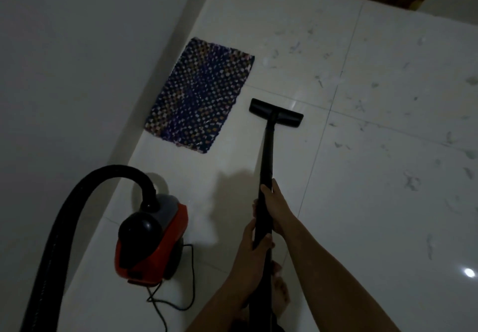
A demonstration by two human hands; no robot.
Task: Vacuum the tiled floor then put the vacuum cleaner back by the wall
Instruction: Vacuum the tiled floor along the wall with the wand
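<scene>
Right now both hands are wrapped around the long, rigid black wand (pixel 267 155) of the vacuum cleaner: the right hand (pixel 278 206) grips higher along the tube, the left hand (pixel 252 241) closes round it just below, fingers curled and pinching nothing else. At the far end, the flat black floor nozzle (pixel 276 112) rests on the glossy white tiled floor (pixel 388 176), just beside a dark woven multicoloured mat (pixel 199 98). Scraps of pale litter speckle the tiles to the right, so much of the sweeping looks still to be done. Close to the grey wall (pixel 77 60) sits the red-and-black canister body (pixel 152 238), joined by a thick, flexible black hose (pixel 77 202), its thin cord (pixel 165 303) trailing loosely. I judge the wand stiff and light, best steered two-handed; the canister probably drags heavier and should be lifted by its top.
</scene>
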